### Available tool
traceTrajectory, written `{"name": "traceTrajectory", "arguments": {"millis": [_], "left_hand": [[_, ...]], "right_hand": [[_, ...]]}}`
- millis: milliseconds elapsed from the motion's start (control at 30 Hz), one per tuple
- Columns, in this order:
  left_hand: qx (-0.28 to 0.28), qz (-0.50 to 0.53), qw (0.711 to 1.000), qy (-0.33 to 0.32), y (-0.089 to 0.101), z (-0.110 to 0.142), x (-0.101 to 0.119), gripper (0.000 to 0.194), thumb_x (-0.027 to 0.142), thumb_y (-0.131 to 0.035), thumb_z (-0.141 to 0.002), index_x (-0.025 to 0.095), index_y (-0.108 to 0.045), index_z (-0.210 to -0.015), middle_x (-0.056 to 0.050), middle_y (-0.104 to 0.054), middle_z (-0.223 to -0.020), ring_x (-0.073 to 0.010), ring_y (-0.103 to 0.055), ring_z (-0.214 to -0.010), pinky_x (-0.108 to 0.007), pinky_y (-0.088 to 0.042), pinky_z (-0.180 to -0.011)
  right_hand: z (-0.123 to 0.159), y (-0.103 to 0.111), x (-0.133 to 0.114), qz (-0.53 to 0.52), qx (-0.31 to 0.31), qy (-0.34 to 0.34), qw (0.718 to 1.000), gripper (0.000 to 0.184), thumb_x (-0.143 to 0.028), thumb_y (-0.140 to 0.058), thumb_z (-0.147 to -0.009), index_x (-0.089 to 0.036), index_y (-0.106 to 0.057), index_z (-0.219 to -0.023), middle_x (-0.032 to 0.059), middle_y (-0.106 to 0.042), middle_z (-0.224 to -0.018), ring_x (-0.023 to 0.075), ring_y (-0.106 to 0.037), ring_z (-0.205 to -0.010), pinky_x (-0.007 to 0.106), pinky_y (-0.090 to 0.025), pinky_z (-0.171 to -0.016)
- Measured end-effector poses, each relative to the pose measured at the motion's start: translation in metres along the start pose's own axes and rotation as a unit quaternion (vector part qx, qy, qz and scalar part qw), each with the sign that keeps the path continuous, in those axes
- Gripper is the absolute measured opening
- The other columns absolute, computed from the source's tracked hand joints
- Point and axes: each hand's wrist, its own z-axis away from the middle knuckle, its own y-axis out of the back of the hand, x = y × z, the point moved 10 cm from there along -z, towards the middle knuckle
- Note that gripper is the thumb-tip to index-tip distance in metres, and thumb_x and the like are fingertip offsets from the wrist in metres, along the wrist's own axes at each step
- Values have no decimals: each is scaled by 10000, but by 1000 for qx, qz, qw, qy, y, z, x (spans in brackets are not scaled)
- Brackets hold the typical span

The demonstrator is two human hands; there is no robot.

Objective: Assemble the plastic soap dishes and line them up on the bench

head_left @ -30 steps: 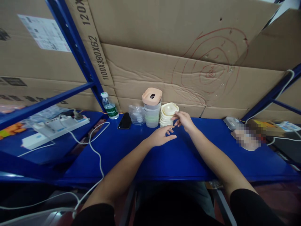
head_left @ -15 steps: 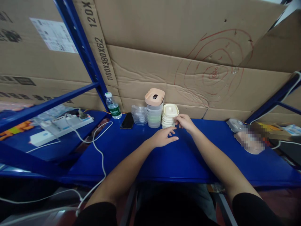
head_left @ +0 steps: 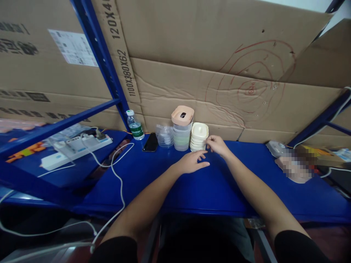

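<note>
Working around the stack of cream rounded-square lids with both bare hands; judging by the hands gathered at its front and right side, most likely at the step of evening up the pile. Calling next, as a judgement, for a light, level press from opposite sides, without tipping anything toward the neighbouring tubs.

Poising the right hand just beside the stack's right edge, with thumb and forefinger drawn nearly together and the other fingers curled in. Impossible to tell, at this size, a pinch on a lid's rim from mere nearness. Holding the left hand low in front of the stack and slightly to its left, with fingers loosely bent and thumb spread well apart from them; nothing visible in the grasp. Pointing those fingertips at the stack's front base, with contact unclear there too.

Seen with the stack upright on the blue tabletop: immediately left of it, a taller pile of translucent tubs, capped by a peach lid with a dark slot. Farther left of the stack, nested clear plastic cups, then a black smartphone lying flat, then an upright water bottle with a green label.
</note>
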Motion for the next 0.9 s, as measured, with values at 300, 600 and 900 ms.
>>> {"name": "traceTrajectory", "arguments": {"millis": [300,600,900], "left_hand": [[-6,5,1000,2,-3,0,-6,698,615,-643,-908,194,-534,-1454,-122,-718,-1253,-247,-704,-1069,-404,-549,-939],[-20,1,999,31,-7,-1,-10,699,594,-650,-901,172,-533,-1446,-125,-720,-1247,-243,-703,-1045,-402,-550,-936],[-26,-4,999,35,-18,-5,-24,648,593,-637,-905,200,-558,-1414,-107,-727,-1236,-240,-702,-1073,-410,-546,-982]], "right_hand": [[7,21,8,-20,20,3,1000,112,-294,-648,-804,-200,-603,-760,-32,-638,-567,91,-491,-373,202,-331,-367],[36,50,26,24,39,-4,999,288,-473,-667,-849,-208,-609,-753,-18,-651,-594,107,-507,-388,228,-365,-402],[55,146,76,137,221,-24,965,363,-534,-609,-877,-221,-625,-693,18,-687,-637,164,-600,-578,258,-455,-587]]}}
